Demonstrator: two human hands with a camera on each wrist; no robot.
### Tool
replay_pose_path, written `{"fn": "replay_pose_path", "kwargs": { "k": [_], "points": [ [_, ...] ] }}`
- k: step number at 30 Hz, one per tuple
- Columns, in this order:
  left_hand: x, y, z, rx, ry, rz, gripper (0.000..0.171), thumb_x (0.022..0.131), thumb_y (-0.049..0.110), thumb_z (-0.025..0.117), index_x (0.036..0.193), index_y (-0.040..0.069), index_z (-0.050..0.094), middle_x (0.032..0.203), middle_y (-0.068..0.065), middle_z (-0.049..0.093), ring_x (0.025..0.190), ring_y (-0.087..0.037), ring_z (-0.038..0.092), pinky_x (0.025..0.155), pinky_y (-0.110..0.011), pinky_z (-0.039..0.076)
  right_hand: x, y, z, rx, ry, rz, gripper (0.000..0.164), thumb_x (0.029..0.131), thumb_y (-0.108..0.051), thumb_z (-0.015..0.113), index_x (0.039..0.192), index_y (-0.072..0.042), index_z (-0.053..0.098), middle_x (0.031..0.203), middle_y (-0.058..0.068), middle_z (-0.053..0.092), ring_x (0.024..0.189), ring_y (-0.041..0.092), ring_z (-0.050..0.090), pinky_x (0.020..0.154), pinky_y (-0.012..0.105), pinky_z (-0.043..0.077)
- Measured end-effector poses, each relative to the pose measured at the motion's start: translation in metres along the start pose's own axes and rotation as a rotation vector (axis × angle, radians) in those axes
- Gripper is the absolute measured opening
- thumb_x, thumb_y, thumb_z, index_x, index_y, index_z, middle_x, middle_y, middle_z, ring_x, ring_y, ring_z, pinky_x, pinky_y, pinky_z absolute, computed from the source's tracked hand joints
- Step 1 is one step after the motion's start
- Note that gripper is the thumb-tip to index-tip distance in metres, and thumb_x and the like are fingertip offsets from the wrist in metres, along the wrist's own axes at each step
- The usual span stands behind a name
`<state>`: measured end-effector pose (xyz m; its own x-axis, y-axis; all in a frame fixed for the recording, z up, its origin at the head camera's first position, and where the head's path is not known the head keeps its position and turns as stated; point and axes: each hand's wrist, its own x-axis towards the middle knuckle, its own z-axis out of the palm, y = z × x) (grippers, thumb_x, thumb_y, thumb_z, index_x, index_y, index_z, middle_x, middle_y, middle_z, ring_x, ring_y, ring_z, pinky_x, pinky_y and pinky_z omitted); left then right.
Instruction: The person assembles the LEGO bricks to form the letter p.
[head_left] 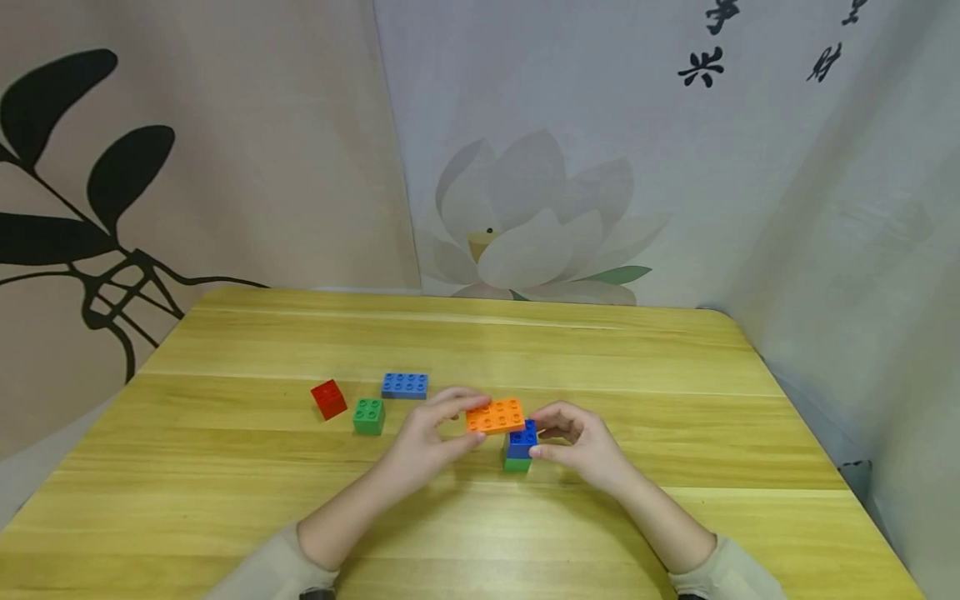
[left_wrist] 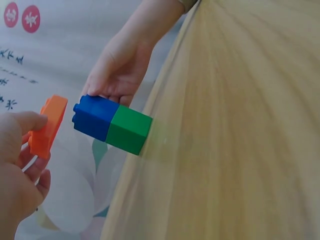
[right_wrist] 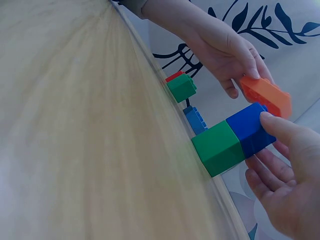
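Note:
My left hand (head_left: 423, 437) pinches a flat orange toy brick (head_left: 495, 417) by its left end, thumb at the front and fingers behind. The orange brick is raised beside and above a small stack, with a gap between them in the left wrist view. That stack is a dark blue brick (left_wrist: 96, 116) on top of a green brick (left_wrist: 129, 129), upright on the table. With thumb and fingers my right hand (head_left: 588, 450) holds the blue brick from the right side. Studs show on top of the blue brick.
Left of the hands, a red brick (head_left: 329, 400), a second green brick (head_left: 368, 417) and a longer blue brick (head_left: 405, 386) lie on the wooden table (head_left: 225, 500). A printed curtain (head_left: 300, 150) hangs behind the table's far edge.

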<state>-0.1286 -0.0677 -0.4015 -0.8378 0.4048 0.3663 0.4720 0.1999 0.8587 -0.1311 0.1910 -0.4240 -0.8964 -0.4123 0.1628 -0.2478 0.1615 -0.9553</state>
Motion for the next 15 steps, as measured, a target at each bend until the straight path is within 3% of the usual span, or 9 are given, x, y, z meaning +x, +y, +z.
{"fn": "replay_pose_path", "kwargs": {
  "k": [15],
  "points": [
    [0.015, 0.006, 0.012, -0.026, -0.078, 0.01, 0.042, 0.083, 0.005, 0.074, 0.123, 0.009, 0.064, 0.124, 0.003, 0.058, 0.115, -0.017, 0.052, 0.097, -0.048, 0.043, 0.0, -0.001, 0.0, 0.01, -0.006, 0.023, 0.033, 0.083, -0.008, 0.075, 0.112, -0.002, 0.061, 0.11, 0.009, 0.065, 0.1, 0.027, 0.061, 0.09, 0.043, 0.048]
  ]
}}
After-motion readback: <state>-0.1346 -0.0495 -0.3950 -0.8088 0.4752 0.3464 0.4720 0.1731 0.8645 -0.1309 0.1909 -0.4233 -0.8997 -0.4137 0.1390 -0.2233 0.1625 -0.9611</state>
